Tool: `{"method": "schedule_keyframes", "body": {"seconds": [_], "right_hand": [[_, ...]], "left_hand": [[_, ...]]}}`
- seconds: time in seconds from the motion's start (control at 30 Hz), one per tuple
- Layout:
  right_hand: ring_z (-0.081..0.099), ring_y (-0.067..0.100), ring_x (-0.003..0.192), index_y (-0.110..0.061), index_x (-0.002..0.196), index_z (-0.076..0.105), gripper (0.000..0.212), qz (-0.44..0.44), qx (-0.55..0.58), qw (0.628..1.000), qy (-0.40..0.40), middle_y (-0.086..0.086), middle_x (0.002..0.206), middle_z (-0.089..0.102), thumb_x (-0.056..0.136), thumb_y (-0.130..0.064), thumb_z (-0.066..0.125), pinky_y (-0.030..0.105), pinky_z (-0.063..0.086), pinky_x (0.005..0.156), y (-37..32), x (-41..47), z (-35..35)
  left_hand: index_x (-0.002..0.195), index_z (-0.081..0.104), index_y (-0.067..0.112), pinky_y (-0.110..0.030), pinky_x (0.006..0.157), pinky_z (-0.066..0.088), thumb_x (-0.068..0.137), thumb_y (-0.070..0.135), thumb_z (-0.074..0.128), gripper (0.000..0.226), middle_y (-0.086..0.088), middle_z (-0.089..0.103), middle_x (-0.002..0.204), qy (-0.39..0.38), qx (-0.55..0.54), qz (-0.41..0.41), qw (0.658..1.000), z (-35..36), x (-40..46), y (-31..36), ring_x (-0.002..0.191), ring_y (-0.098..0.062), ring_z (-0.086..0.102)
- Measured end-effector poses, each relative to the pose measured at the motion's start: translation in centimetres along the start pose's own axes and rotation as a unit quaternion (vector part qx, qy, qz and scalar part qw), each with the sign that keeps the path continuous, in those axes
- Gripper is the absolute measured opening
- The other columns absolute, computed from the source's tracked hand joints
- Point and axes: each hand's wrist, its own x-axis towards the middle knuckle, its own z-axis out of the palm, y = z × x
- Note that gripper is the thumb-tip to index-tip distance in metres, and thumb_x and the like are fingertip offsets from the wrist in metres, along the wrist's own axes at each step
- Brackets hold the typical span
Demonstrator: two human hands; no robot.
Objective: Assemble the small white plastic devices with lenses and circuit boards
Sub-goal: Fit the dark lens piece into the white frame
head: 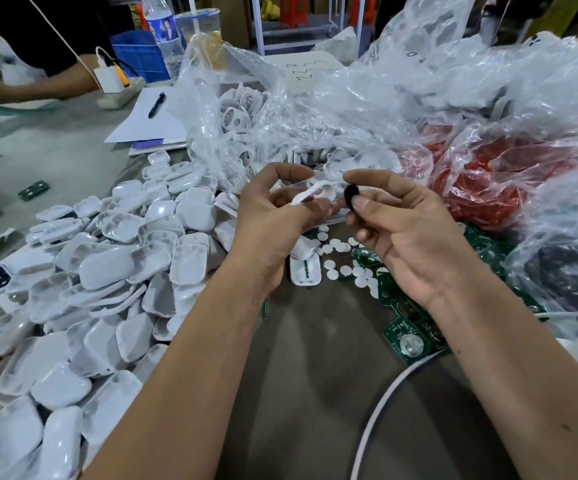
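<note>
two bare forearms reach up from the bottom edge over a grey table (315, 393), with a white cable (381, 403) curving beside the right one. left hand (270, 220) has its fingers curled round a white plastic shell (310, 195), thumb arched above it. right hand (408, 233) pinches a small dark lens (351, 197) between thumb and forefinger, just beside the shell but not clearly touching it; its other fingers are loosely bent. below the hands lie small white discs (336, 251) and green circuit boards (408, 337), one open white shell among them. a heap of white shells (107, 289) spreads across the left side. clear plastic bags (349, 109) stand behind, one holding more white parts, another holding red pieces (488, 188). far left, papers with a pen (156, 105) and a water bottle (163, 32).
</note>
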Motion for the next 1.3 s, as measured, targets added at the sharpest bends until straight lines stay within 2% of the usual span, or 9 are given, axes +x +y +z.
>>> {"method": "schedule_keyframes", "body": {"seconds": [0.13,0.27,0.33,0.43,0.6,0.83,0.97,1.17,1.3], "right_hand": [[0.063,0.013,0.071,-0.006,0.102,0.076,0.02,0.009,0.027,1.0,-0.008,0.007,0.085,0.071,0.088,0.006,0.068,0.018,0.05,0.058,0.02,0.06,0.01],[0.065,0.012,0.072,-0.01,0.088,0.076,0.022,-0.019,-0.02,0.999,0.036,0.004,0.08,0.074,0.067,-0.012,0.082,0.019,0.05,0.063,0.09,-0.02,0.19],[0.065,0.01,0.073,-0.01,0.091,0.075,0.017,-0.028,-0.038,0.997,0.057,0.003,0.082,0.077,0.074,-0.008,0.08,0.02,0.049,0.067,0.29,0.11,0.13],[0.071,0.009,0.081,-0.004,0.109,0.072,0.02,-0.029,-0.022,0.998,0.043,0.009,0.101,0.08,0.091,0.005,0.068,0.019,0.052,0.07,0.3,0.14,0.33],[0.078,0.015,0.092,-0.005,0.119,0.068,0.032,-0.062,-0.087,0.994,0.027,0.008,0.102,0.081,0.093,0.013,0.064,0.022,0.058,0.08,0.64,0.0,0.46],[0.079,0.021,0.089,-0.011,0.102,0.077,0.028,-0.13,-0.164,0.976,0.058,0.005,0.091,0.081,0.079,0.004,0.085,0.028,0.063,0.08,0.95,-0.06,0.48],[0.079,0.019,0.09,-0.018,0.099,0.082,0.031,-0.145,-0.173,0.972,0.06,0.002,0.091,0.081,0.076,0.002,0.088,0.026,0.062,0.081,0.8,-0.03,0.47],[0.078,0.022,0.085,-0.018,0.099,0.082,0.03,-0.138,-0.166,0.974,0.072,0.009,0.088,0.079,0.077,0.002,0.087,0.028,0.063,0.079,0.88,0.09,0.27],[0.069,0.007,0.075,-0.025,0.105,0.083,0.035,-0.105,-0.147,0.981,0.072,0.002,0.085,0.077,0.084,0.003,0.081,0.016,0.055,0.071,0.98,0.3,0.13]], "left_hand": [[0.093,0.066,0.002,-0.023,0.063,0.058,0.095,-0.007,0.064,0.009,-0.007,0.072,0.075,-0.014,-0.042,-0.04,0.998,0.34,-0.08,0.25,0.066,-0.021,0.073],[0.1,0.07,0.005,-0.019,0.044,0.041,0.103,0.009,0.056,0.015,-0.01,0.076,0.082,-0.012,-0.036,-0.054,0.998,0.07,0.08,0.47,0.055,-0.017,0.064],[0.106,0.071,0.001,-0.019,0.046,0.043,0.106,0.018,0.052,0.026,-0.021,0.075,0.094,-0.008,-0.09,-0.073,0.993,0.1,0.17,0.64,0.059,-0.018,0.062],[0.092,0.077,0.003,-0.022,0.06,0.054,0.107,0.02,0.05,0.035,-0.022,0.076,0.096,-0.002,-0.196,-0.106,0.975,0.01,0.45,0.87,0.075,-0.023,0.069],[0.097,0.077,0.001,-0.022,0.079,0.058,0.094,-0.002,0.063,0.014,-0.016,0.076,0.102,-0.021,-0.199,-0.075,0.977,-0.39,0.67,0.64,0.094,-0.022,0.073],[0.09,0.066,0.008,-0.03,0.062,0.06,0.081,-0.015,0.069,0.025,-0.013,0.068,0.082,-0.005,-0.157,-0.049,0.986,-0.2,0.16,0.49,0.067,-0.02,0.07],[0.105,0.069,0.002,-0.023,0.061,0.057,0.085,-0.011,0.068,0.023,-0.01,0.073,0.082,0.0,-0.179,-0.047,0.983,-0.24,0.45,0.67,0.068,-0.016,0.072],[0.087,0.07,0.009,-0.024,0.074,0.059,0.093,0.003,0.069,0.009,-0.007,0.074,0.081,0.026,-0.146,-0.035,0.988,-0.23,0.53,0.44,0.076,-0.016,0.072],[0.084,0.068,0.013,-0.022,0.063,0.055,0.095,0.009,0.07,0.012,-0.006,0.071,0.08,0.036,-0.117,-0.051,0.991,-0.32,0.55,0.51,0.074,-0.022,0.061]]}}
